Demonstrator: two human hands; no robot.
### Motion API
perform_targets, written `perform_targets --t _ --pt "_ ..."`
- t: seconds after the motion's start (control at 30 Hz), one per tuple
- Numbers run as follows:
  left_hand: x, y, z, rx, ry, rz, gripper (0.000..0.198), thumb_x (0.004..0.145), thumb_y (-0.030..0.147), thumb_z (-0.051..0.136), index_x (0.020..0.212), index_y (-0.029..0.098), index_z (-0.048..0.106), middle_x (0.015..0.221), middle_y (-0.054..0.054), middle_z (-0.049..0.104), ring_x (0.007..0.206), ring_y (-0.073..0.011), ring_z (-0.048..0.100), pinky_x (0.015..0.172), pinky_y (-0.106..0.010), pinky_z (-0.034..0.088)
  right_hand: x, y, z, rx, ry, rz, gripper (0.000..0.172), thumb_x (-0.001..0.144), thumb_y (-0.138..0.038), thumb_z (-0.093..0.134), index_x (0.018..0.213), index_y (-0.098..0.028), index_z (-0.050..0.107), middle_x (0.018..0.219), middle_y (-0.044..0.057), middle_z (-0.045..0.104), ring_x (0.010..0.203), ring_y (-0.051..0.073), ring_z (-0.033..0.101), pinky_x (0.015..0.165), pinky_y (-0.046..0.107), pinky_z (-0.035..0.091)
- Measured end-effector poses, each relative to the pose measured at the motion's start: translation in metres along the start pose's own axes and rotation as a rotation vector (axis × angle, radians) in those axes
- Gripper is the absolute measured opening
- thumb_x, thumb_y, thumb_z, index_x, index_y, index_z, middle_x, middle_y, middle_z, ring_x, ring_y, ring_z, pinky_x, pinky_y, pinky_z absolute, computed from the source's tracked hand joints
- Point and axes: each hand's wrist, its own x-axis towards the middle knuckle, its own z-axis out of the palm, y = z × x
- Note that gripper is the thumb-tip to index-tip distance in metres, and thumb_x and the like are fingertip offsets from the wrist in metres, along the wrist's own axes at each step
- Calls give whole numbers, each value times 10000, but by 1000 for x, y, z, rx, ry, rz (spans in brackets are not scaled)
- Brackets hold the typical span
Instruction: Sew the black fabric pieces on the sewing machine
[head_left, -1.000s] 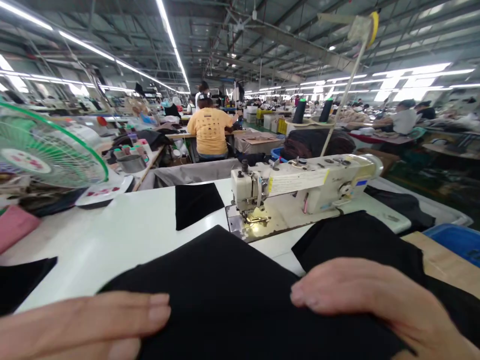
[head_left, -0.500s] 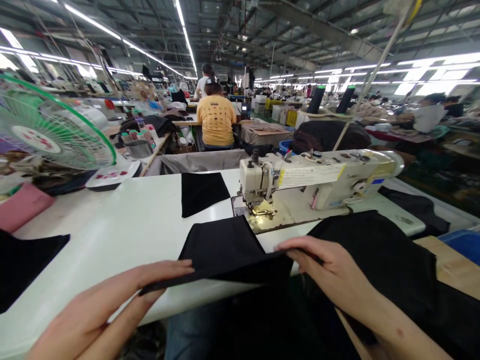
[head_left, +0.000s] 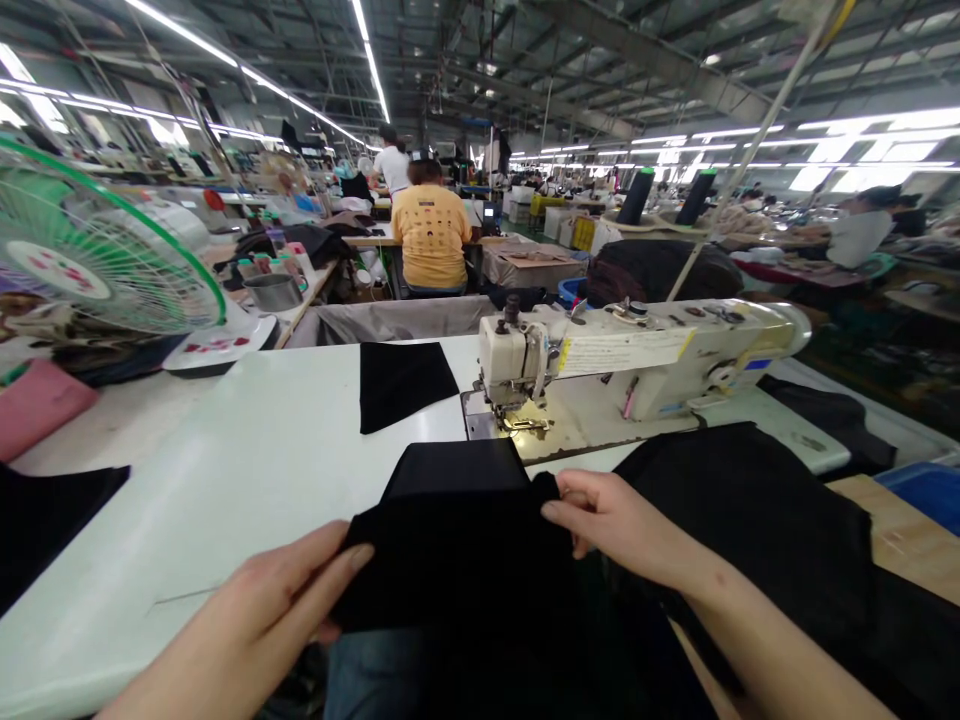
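Observation:
A piece of black fabric [head_left: 450,560] is stretched between my two hands at the table's front edge. My left hand [head_left: 289,575] pinches its left edge, thumb on top. At the upper right corner, my right hand [head_left: 600,510] grips a small bunched bit between thumb and fingers. Just beyond lies another black panel [head_left: 457,465], partly covered by the held fabric. The sewing machine [head_left: 517,370] stands behind it to the right, its needle area lit. A separate black fabric piece [head_left: 405,385] lies flat to the left of the machine.
More black fabric [head_left: 750,500] is heaped on the right, by a blue bin [head_left: 922,500]. On the left are a green-rimmed fan [head_left: 105,250], pink cloth [head_left: 45,400] and a black piece [head_left: 52,520]. A person in a yellow shirt [head_left: 431,235] sits ahead, facing away.
Both hands have turned the fabric so its broad face shows instead of its edge. My right hand has shifted slightly left and changed from flat fingers to a pinch.

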Motion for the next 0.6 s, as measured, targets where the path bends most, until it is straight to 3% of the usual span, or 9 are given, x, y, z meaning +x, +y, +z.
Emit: perform_targets --t 0.1,0.17,0.23,0.3,0.37,0.43,0.5,0.6 --pt "42 2 15 101 -102 -62 365 920 507 423 723 245 584 569 16 634 501 -193 636 495 -269 496 38 30 15 -187 226 -95 280 906 -357 603 678 -217 520 607 -46 515 609 157 584 611 285 495" --pt "71 -7 29 257 -28 -56 338 923 454 412 710 238 563 643 -16 649 615 -219 657 576 -299 494 60 43 24 -280 368 -156 205 884 -307 630 709 -202 615 831 40 646 842 222 634 803 363 509" --pt "96 -20 44 326 46 -49 267 899 395 449 729 228 568 791 -63 672 762 -249 664 678 -341 508 76 51 32 -289 435 -184 126 871 -261 642 775 -196 692 1065 105 671 1063 282 604 975 437 451" --pt "115 -33 58 287 81 -61 157 849 341 517 781 214 577 944 -102 663 886 -273 645 772 -382 511 87 56 40 -288 478 -208 108 862 -215 638 815 -201 734 1145 124 676 1143 310 576 1044 479 402" --pt "128 -41 68 219 54 -90 68 777 274 579 768 212 555 917 -97 651 866 -272 631 784 -393 504 93 58 46 -272 511 -224 127 845 -173 632 834 -209 753 1115 121 699 1120 315 586 1044 495 401" --pt "133 -44 72 169 20 -117 103 725 209 589 694 227 493 760 -53 617 748 -248 612 730 -376 494 96 59 49 -235 543 -229 139 827 -154 627 825 -208 756 1034 114 719 1058 308 609 1016 494 424" --pt "131 -41 72 102 22 -132 143 721 180 564 671 240 443 694 -28 586 706 -233 597 713 -363 484 94 60 48 -174 567 -228 126 816 -175 628 790 -208 747 954 98 726 974 287 637 956 466 472" --pt "116 -28 66 -4 87 -136 58 786 222 518 768 237 465 791 -31 622 778 -218 621 756 -347 499 83 57 42 -42 579 -230 119 810 -286 650 794 -210 740 919 73 733 866 246 670 836 396 536"
